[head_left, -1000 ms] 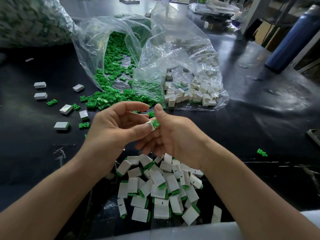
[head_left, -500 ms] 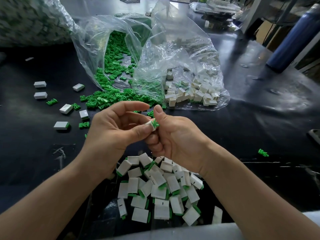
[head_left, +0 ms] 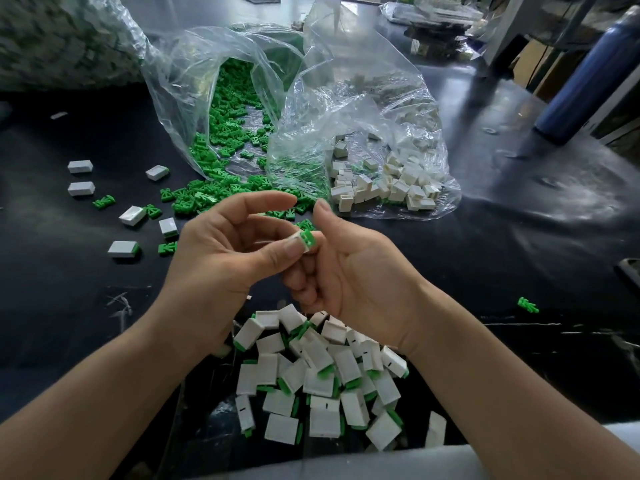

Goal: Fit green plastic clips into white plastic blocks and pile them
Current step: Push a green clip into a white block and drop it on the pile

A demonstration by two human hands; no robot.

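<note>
Block (head_left: 297,238) with green clip (head_left: 308,238) pinched by left hand (head_left: 225,258); hold of right hand (head_left: 356,271) unclear

Two hands meet above a dark bench (head_left: 485,258). The left hand (head_left: 221,258) pinches a white block (head_left: 298,239) between thumb and finger; the right hand (head_left: 353,271), thumb lifted, curls its fingers against the green clip (head_left: 308,238) set in the block's end. Below the hands lies a pile (head_left: 311,375) of fitted blocks. Beyond them, two clear bags spill clips (head_left: 225,133) and blocks (head_left: 381,181).
</note>
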